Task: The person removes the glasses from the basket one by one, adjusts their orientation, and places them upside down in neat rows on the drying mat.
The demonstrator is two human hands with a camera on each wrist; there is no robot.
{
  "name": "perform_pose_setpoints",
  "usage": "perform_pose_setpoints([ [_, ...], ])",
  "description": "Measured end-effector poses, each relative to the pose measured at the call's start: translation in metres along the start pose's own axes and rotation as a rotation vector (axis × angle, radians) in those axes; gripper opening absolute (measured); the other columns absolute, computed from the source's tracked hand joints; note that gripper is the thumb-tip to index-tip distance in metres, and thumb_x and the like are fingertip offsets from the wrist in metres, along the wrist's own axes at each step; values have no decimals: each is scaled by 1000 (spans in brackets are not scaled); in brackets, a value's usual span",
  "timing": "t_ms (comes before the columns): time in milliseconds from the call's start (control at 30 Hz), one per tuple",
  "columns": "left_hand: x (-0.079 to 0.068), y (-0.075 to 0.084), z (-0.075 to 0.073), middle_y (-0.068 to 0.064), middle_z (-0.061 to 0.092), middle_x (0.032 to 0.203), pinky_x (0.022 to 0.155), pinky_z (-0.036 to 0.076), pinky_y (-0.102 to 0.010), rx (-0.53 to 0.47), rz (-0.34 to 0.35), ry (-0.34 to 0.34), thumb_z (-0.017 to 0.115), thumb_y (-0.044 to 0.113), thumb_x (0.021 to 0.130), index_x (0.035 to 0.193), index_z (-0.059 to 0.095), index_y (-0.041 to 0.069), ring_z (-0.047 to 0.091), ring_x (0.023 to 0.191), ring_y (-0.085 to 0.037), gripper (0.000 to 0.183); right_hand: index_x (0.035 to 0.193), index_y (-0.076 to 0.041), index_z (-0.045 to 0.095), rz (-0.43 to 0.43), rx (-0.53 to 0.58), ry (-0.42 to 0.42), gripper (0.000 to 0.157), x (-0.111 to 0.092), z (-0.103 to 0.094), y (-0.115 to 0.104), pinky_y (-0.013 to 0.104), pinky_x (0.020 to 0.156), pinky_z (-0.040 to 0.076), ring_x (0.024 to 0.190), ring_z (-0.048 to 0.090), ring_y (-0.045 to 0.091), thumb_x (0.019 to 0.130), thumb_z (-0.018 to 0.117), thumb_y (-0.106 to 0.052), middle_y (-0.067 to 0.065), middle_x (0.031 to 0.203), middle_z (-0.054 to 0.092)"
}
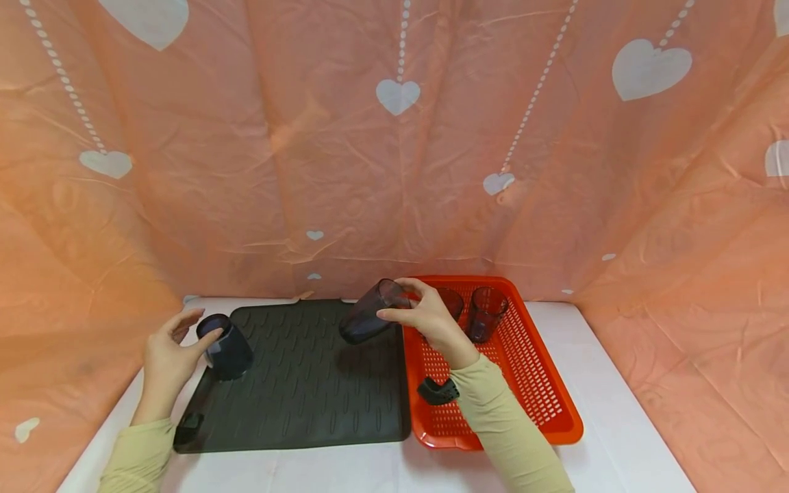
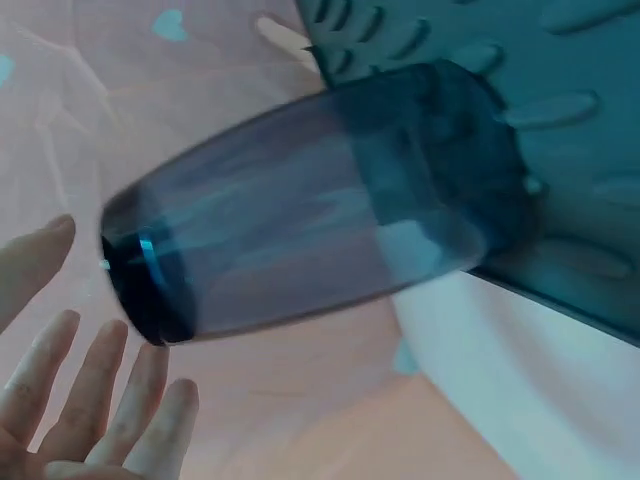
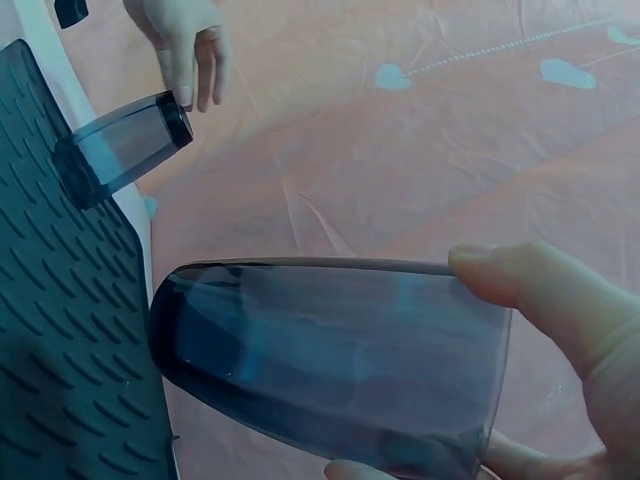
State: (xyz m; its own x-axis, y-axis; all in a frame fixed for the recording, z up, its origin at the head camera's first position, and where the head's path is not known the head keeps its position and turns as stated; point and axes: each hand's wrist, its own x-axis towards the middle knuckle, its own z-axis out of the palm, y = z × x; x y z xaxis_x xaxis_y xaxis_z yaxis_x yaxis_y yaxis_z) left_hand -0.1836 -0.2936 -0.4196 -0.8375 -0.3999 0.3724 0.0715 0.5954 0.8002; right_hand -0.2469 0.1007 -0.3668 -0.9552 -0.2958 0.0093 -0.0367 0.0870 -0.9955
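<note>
In the head view my right hand [image 1: 425,316] grips a dark tinted drinking glass [image 1: 368,315] near its rim. That glass is tilted, base down to the left, above the black drying mat [image 1: 308,390]. The right wrist view shows the thumb [image 3: 500,272] on one side of the glass [image 3: 330,350] and fingertips on the other. A second tinted glass [image 1: 229,352] stands on the mat's left part. My left hand [image 1: 169,352] is at its rim, fingers spread; in the left wrist view the fingers [image 2: 75,400] do not wrap round the glass [image 2: 300,210].
An orange-red plastic basket [image 1: 564,424] sits right of the mat, with a tinted glass [image 1: 487,315] and another glass [image 1: 453,301] partly behind my right hand. A white surface [image 1: 296,472] lies under everything. A peach curtain with hearts [image 1: 345,171] encloses the back and sides.
</note>
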Motion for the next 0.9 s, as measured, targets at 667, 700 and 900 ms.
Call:
perform_pose_setpoints([
  [667,-11,48,27,3,63,114,87,47,-16,-381,183,-116,73,0,83,126,59,-1,59,106,-9,46,133,-10,46,37,24,19,65,0,13,-7,39,79,53,80,58,22,78,81,-17,9,131,45],
  [700,-11,49,30,4,63,114,86,47,-16,-415,186,-141,72,0,84,127,58,-2,60,106,-10,45,133,-10,46,37,29,18,65,0,14,-7,40,79,53,78,59,22,78,81,-17,10,130,45],
  [900,-14,50,47,-1,64,118,86,48,-17,-613,91,-292,67,6,89,130,55,-2,61,105,-10,43,132,-8,46,45,57,11,64,2,18,-7,40,80,54,84,62,23,79,80,-16,12,129,43],
])
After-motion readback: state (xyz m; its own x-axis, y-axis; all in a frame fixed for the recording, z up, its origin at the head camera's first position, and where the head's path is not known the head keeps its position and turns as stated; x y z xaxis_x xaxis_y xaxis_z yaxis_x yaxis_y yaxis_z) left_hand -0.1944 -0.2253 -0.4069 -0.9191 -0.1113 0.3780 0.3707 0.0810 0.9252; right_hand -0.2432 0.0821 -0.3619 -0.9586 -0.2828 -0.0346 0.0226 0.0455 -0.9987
